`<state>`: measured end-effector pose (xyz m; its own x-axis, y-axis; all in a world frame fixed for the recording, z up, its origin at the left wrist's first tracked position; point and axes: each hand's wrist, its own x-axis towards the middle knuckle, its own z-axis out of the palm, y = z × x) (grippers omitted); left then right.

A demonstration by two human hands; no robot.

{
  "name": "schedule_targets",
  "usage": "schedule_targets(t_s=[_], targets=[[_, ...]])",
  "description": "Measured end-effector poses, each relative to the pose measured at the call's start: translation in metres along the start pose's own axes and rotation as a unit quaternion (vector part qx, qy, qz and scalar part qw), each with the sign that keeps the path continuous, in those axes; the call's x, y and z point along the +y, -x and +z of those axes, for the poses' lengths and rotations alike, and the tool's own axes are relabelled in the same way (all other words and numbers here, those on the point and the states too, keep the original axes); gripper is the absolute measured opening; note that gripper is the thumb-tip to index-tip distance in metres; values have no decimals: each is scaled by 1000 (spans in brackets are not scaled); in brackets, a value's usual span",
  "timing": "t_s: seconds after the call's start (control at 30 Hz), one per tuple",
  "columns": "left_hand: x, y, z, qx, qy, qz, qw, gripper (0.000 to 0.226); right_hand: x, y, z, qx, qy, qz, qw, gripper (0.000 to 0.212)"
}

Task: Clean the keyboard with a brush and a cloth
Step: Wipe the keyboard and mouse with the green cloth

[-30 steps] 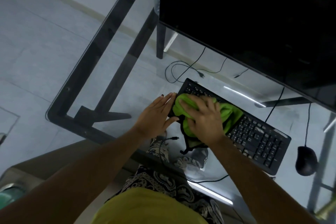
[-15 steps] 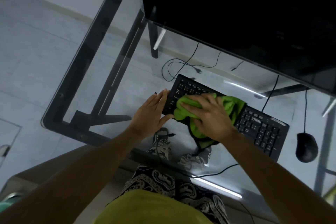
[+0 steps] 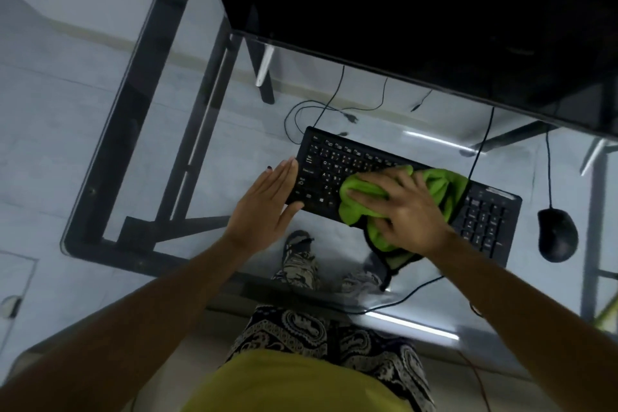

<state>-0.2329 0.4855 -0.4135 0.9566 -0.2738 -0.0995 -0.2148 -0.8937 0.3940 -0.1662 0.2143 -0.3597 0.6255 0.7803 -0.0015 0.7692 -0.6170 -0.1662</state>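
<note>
The black keyboard (image 3: 401, 191) lies on the glass desk (image 3: 160, 150), angled, toward the near edge and below the dark monitor (image 3: 418, 10); a black mouse (image 3: 556, 234) sits apart from it toward the right edge.

The green cloth (image 3: 444, 187) is bunched over the middle of the keys, one dark-edged tail hanging off the keyboard's near side.

The right hand (image 3: 404, 211) presses flat on the cloth, fingers spread and slightly curled into the folds, gripping it loosely. The left hand (image 3: 271, 207) is open, fingers straight and together, braced against the keyboard's left end; it grasps nothing.

Handling assessment: the cloth is soft and limp, and is best controlled by palm pressure on a gathered wad. The keyboard appears light and rigid and is likely to slide on smooth glass, so bracing at its end is warranted. Keycaps may catch folds; moderate pressure is advised. No brush is in view.

Change from the earlier frames: the cloth and right hand have travelled from the left end of the keys toward the centre, uncovering the left-hand letter keys. The left hand remains at the left end.
</note>
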Motion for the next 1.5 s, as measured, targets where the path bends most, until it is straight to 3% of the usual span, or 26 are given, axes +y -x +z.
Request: schedule_targets(t_s=[0.27,0.43,0.57,0.63,0.7,0.83,0.93,1.0,1.1,1.17,1.2,1.27,1.4,1.5], targets=[[-4,3,-1,2,-2,-2,1000,67,-56,-55,15,15,-18,74,997,53],[0,2,-1,-2,-3,-7,1000,68,-4,2,9,15,11,45,999,55],[2,2,-2,-13,-15,-6,1000,68,31,40,7,86,9,236,968,45],[1,2,-2,-15,-19,-6,1000,68,15,18,10,126,2,352,927,42],[0,3,-3,-19,-21,-9,1000,68,-18,-26,15,147,-8,408,901,41],[0,5,-4,-16,-21,-2,1000,65,-65,-92,21,104,-35,346,932,47],[3,2,-4,-7,-12,-12,1000,68,-32,-64,15,111,-16,322,940,46],[4,0,-4,-6,-14,-13,1000,69,0,-24,14,139,10,366,920,42],[6,0,-3,-18,-27,-12,999,69,30,18,11,183,25,485,855,40],[7,-1,-3,-18,-32,-14,999,69,24,5,12,194,18,553,810,40],[7,-1,-2,-18,-31,-14,999,69,15,-10,13,196,16,561,804,40],[6,1,-2,-13,-26,-11,1000,70,-9,-45,18,196,5,514,835,40],[6,4,-1,9,-16,-4,1000,72,-45,-83,21,157,-26,338,927,48],[10,3,-2,30,-60,23,997,72,-29,-62,4,146,-25,311,939,56]])
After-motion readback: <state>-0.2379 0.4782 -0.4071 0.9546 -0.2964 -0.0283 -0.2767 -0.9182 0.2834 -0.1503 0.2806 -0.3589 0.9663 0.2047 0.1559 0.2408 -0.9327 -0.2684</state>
